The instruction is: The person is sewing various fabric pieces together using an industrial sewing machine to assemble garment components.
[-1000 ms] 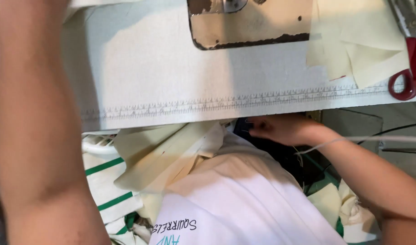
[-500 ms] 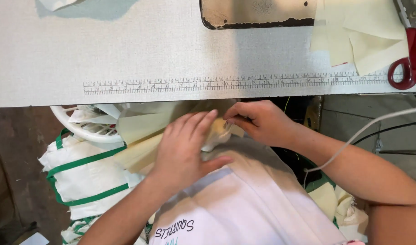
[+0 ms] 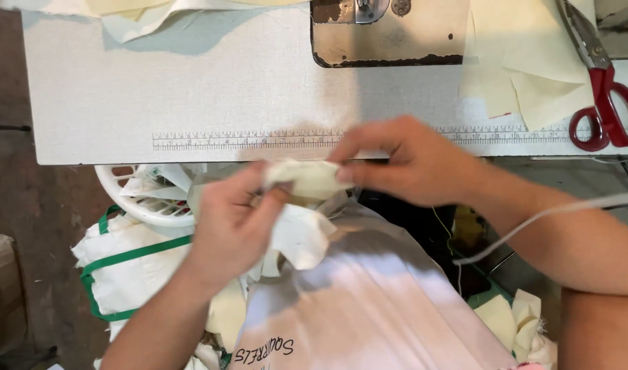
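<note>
Both your hands hold a small cream cloth piece (image 3: 306,179) just below the counter (image 3: 191,89) edge, over your lap. Left hand (image 3: 232,226) fingers pinch its left end, right hand (image 3: 410,164) fingers grip the right end. Red scissors (image 3: 605,103) lie on the counter far right, w/ cream cloth pieces (image 3: 526,68) beside them.
</note>
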